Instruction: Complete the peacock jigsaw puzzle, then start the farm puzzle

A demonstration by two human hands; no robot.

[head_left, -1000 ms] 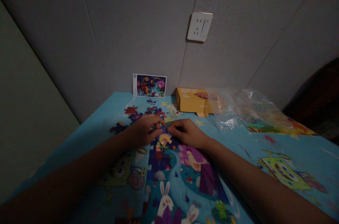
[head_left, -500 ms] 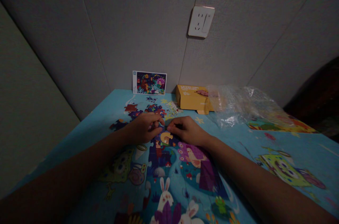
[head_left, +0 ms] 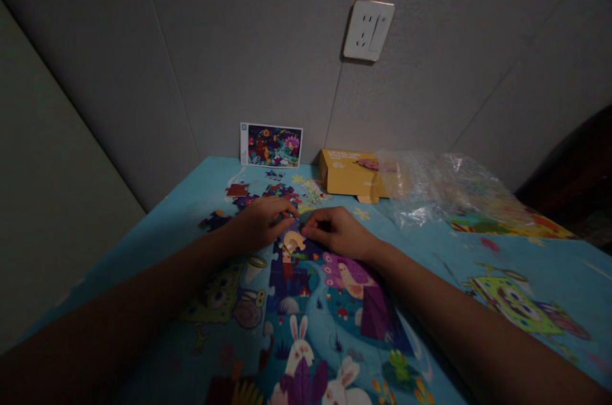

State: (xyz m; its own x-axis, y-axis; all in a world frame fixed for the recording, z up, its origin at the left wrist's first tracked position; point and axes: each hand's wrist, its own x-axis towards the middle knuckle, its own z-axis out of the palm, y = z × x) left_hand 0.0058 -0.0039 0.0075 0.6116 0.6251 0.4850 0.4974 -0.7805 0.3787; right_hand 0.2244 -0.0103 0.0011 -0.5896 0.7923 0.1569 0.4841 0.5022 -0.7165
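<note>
A jigsaw piece [head_left: 292, 241] with a pale orange arch on purple lies at the upper end of the joined jigsaw puzzle [head_left: 315, 309]. My left hand [head_left: 262, 221] is closed at its upper left edge, thumb and forefinger pinched together. From the right, my right hand [head_left: 337, 231] pinches the edge of the same piece with thumb and fingertips. Its palm rests over the puzzle's upper right part. White rabbits, a pink bird and a green frog show on the joined part. My fingers partly hide where the piece meets its neighbours.
Loose jigsaw pieces [head_left: 238, 190] lie beyond my left hand, and a dark piece [head_left: 215, 220] beside my wrist. A picture card [head_left: 271, 145] leans on the wall. A yellow box [head_left: 351, 173] and a clear plastic bag [head_left: 430, 185] stand behind right, on the blue cartoon-printed table cover [head_left: 406, 252].
My left fingers have closed in, thumb moving up toward the forefinger. The arched piece has shifted slightly left and up. My right hand stays nearly in place. The view has tilted down a little.
</note>
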